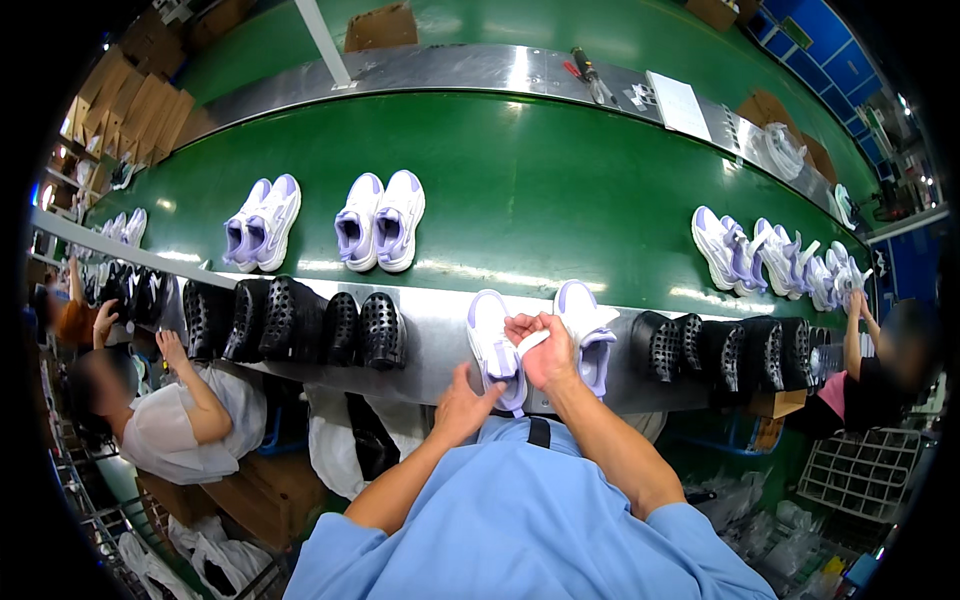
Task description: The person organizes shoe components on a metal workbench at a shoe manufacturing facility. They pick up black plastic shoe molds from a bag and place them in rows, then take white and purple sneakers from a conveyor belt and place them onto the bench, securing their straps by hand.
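Two white and lilac sneakers stand side by side on the steel ledge in front of me, toes pointing away. My right hand (545,352) is closed over the inner side of the left sneaker (489,322), pinching a white strap (534,342). Fingers spread, my left hand (464,408) is at that shoe's heel end, its thumb by the lilac collar. The right sneaker (578,302) stands beside my right hand, a white flap sticking out over its opening. Whether the pinched strap is joined to the left shoe, I cannot tell.
Pairs of white-lilac sneakers (381,222) stand on the green belt (560,200), more (715,245) at right. Black studded shoes (380,332) line the ledge on both sides. A tool (585,68) and white paper (680,105) lie on the far rail. Co-workers sit left (200,410) and right (860,340).
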The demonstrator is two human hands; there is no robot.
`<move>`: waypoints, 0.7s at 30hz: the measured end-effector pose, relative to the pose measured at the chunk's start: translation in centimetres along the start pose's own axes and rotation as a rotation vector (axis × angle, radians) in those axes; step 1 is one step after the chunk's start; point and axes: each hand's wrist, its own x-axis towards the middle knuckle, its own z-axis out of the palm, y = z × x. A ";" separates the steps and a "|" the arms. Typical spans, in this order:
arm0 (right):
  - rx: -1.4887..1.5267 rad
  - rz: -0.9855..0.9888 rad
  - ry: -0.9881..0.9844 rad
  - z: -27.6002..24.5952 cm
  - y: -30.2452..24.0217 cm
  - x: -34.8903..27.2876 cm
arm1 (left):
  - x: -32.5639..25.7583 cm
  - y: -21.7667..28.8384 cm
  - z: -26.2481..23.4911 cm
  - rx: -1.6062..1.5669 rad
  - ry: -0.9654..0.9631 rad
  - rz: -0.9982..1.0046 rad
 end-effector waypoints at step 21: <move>-1.509 -0.177 -0.653 8.4 -9.7 -12.2 | 0.4 -0.3 -4.8 0.006 0.072 0.223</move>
